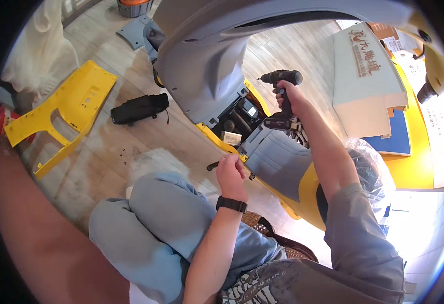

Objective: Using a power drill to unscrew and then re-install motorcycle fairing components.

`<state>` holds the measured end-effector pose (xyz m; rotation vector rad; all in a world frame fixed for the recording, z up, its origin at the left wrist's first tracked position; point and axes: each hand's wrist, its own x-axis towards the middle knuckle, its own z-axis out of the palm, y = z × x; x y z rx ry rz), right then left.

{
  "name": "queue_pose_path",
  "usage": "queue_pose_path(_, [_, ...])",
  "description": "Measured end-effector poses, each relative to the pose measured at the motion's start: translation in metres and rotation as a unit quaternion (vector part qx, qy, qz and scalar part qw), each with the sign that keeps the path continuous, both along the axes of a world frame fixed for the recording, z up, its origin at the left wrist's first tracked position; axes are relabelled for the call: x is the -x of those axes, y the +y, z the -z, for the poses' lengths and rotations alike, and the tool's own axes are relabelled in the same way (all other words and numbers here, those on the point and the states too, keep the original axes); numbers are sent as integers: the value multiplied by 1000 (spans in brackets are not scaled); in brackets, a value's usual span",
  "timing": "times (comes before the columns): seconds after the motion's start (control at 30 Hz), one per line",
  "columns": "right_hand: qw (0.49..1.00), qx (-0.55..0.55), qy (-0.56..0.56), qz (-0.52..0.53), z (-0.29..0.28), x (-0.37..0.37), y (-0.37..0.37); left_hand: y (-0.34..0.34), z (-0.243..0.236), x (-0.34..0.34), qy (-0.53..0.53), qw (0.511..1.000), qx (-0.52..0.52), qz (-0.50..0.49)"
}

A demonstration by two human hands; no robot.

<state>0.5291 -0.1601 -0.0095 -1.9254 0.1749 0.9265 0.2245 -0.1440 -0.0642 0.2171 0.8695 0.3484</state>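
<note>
My right hand is wrapped round the handle of a black cordless drill, whose bit points left above a yellow and grey scooter. Curled fingers close my left hand beside the scooter's yellow side trim; whatever is in them, if anything, is hidden. Between the front shield and the grey footboard lies an uncovered compartment with dark parts and wiring. A small pale block with a label sits at its near edge.
On the floor to the left lie a yellow body panel and a black plastic housing. A grey plastic part and an orange-topped bucket are farther back. A large white board stands at the right, near clear plastic wrapping.
</note>
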Motion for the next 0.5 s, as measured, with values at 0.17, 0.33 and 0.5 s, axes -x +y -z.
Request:
queue_pose_path(0.17, [998,55,-6,-37,-25,-10,9,0,-15,-10,2,999,33,-6])
queue_pose_path(0.33, [998,23,49,29,-23,1,5,-3,-15,-21,-9,998,56,3])
queue_pose_path(0.5, [995,42,73,57,-22,1,-7,-8,-21,-24,-11,998,58,26])
